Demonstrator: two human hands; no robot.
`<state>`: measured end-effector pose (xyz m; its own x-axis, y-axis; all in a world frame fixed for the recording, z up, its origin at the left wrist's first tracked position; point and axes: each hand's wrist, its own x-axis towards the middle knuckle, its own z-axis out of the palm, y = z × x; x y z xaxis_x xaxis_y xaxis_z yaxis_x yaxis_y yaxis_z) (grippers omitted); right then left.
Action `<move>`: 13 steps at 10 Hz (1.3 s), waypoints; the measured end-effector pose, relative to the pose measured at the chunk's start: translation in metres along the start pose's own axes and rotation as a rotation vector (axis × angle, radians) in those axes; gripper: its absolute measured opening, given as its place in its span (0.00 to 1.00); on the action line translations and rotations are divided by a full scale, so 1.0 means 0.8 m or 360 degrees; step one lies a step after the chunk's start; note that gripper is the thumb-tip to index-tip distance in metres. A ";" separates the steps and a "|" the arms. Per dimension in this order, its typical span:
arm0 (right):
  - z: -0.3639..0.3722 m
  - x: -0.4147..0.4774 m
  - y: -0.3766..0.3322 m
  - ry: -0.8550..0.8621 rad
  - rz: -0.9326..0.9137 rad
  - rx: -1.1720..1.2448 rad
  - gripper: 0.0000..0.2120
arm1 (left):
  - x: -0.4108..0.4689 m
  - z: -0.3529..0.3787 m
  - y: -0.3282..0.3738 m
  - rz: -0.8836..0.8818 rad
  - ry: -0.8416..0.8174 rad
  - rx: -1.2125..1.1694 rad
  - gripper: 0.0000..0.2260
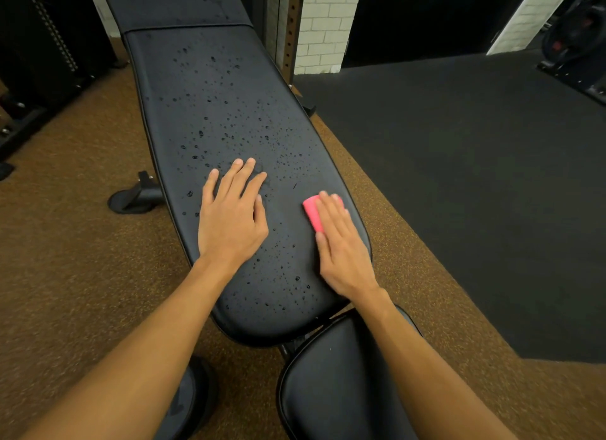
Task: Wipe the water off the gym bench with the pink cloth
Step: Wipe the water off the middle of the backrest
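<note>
Pressing flat on the pink cloth (313,211), the right grip (341,246) keeps its fingers straight, pinning the folded cloth to the counter (213,95) by its right edge, near the close end. The left grip (229,219) lies spread on the wet pad beside it, holding nothing. Water droplets (229,127) bead across most of the vinyl. The cloth looks soft, light and thin, so it will likely bunch under a loose palm; flat pressure over its middle should serve better than pinching a corner.
</note>
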<state>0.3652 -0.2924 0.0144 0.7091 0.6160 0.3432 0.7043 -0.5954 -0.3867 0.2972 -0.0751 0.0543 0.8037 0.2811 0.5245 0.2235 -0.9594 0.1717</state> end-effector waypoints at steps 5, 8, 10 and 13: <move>0.007 0.035 0.008 0.0097 0.0352 -0.0003 0.28 | 0.000 0.001 0.001 -0.0006 0.0032 -0.0025 0.19; 0.008 0.004 0.006 -0.0039 -0.0134 0.0005 0.28 | 0.002 0.000 0.001 -0.0018 0.0044 -0.0059 0.19; -0.006 0.014 0.033 0.0064 0.0468 0.0115 0.27 | 0.002 0.000 0.003 -0.0016 0.0020 -0.0029 0.19; -0.022 0.021 0.035 0.0124 0.1231 0.0731 0.23 | 0.002 -0.001 0.006 -0.0029 0.0003 -0.0020 0.19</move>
<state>0.3973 -0.3078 0.0240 0.9911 0.0825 -0.1043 -0.0414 -0.5539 -0.8316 0.2989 -0.0797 0.0564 0.7986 0.2985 0.5227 0.2310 -0.9539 0.1917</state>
